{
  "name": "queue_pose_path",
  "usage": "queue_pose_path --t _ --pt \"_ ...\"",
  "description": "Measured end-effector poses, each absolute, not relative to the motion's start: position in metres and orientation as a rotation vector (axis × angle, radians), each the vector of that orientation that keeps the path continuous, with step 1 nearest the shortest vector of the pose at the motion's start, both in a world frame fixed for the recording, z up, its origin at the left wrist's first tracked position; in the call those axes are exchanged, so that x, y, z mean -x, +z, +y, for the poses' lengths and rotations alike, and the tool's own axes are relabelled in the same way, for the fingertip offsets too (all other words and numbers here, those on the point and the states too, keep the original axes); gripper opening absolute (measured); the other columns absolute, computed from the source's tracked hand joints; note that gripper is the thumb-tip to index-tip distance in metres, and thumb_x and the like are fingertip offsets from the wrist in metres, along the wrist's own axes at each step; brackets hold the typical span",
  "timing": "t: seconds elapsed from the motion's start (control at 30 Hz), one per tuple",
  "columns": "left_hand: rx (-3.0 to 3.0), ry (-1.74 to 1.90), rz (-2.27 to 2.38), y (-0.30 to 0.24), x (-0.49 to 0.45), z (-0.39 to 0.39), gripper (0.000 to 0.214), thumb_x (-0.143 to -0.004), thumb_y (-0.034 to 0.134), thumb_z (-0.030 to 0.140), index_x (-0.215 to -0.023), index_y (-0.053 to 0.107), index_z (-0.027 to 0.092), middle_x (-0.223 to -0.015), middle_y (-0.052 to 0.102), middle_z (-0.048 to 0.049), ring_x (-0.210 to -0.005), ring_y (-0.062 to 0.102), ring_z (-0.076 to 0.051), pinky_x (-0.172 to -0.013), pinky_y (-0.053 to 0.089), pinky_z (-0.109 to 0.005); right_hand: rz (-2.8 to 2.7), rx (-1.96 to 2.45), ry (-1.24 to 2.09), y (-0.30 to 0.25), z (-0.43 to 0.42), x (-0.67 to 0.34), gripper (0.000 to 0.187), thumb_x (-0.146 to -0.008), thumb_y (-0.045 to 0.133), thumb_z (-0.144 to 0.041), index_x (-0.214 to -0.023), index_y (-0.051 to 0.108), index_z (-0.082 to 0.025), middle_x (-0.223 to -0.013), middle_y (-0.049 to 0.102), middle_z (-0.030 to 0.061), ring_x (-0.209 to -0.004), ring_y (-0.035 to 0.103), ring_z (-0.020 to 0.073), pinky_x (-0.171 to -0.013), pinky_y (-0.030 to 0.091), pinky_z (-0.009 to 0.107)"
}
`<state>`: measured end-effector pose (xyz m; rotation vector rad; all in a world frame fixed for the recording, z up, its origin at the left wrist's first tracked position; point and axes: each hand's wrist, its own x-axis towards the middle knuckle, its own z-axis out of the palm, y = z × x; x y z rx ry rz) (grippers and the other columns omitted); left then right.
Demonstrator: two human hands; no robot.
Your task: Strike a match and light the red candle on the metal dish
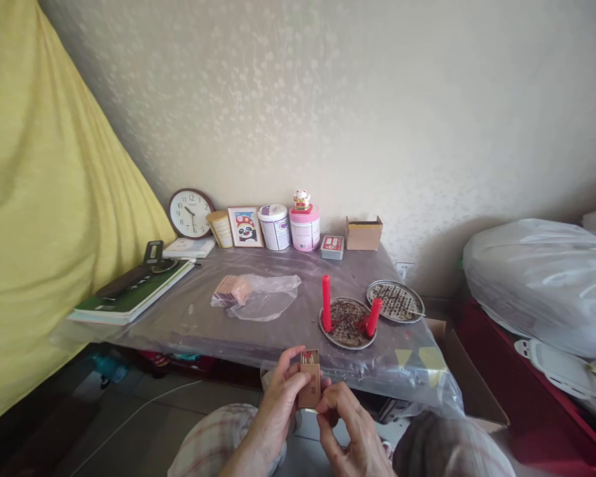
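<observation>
The matchbox [309, 392], judged at the opening step, is gripped by the left hand [282, 391]; the right hand [350, 424] is curled, its hold indeterminable; steadiness is next required.

Looks like a room in a home. Shown by patterned wallpaper [298, 99], hanging yellow cloth [54, 165], a clock [192, 213], a panda picture [246, 228] and a cat figurine [302, 199].

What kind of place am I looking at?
Probably a room in a home: a wall clock propped up, a framed panda picture and a lucky-cat figurine on a pink tub.
</observation>
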<state>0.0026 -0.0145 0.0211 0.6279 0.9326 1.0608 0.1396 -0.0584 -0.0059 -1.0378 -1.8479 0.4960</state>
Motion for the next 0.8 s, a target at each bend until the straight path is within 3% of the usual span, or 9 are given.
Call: queue_pose_path --t 0.17,0.37,0.53,0.8 --pt "-0.627 1.057 0.896 0.022 -0.002 -0.017 0.038 -0.074 0.066 0.02 -0.109 0.051 0.022 -0.08 0.073 -0.0023 -0.076 0.069 -0.019 -0.072 0.05 -0.031 -1.842 1.023 0.38 -0.008 -0.055 -0.142 0.019 -0.085 0.046 -0.005 -0.09 0.048 -0.023 -0.083 0.055 0.0013 -0.066 0.057 0.0124 -0.061 0.05 0.021" --pt "-0.713 1.057 0.927 0.014 -0.004 -0.016 0.021 -0.075 0.068 0.028 -0.091 0.056 0.023 -0.074 0.069 0.0025 -0.067 0.062 -0.014 -0.059 0.047 -0.025 -1.707 1.03 0.429 -0.006 -0.052 -0.146 0.017 -0.086 0.049 -0.008 -0.089 0.052 -0.024 -0.083 0.058 0.0006 -0.07 0.06 0.0133 -0.064 0.052 0.022" --pt "-0.751 1.055 0.93 0.015 -0.007 -0.015 0.021 -0.076 0.068 0.038 -0.08 0.057 0.021 -0.063 0.061 0.0047 -0.055 0.055 -0.012 -0.049 0.041 -0.023 -1.466 1.066 0.686 -0.005 -0.049 -0.148 0.003 -0.089 0.055 -0.022 -0.086 0.056 -0.023 -0.084 0.058 0.002 -0.072 0.062 0.0155 -0.065 0.054 0.024" --pt "-0.682 1.112 0.887 0.024 -0.01 -0.014 0.023 -0.072 0.073 0.037 -0.078 0.059 0.02 -0.064 0.061 0.0039 -0.054 0.054 -0.011 -0.048 0.038 -0.022 -1.113 0.958 1.006 -0.001 -0.042 -0.145 0.016 -0.082 0.067 -0.039 -0.083 0.061 -0.024 -0.085 0.054 0.0013 -0.066 0.06 0.0151 -0.062 0.055 0.027"
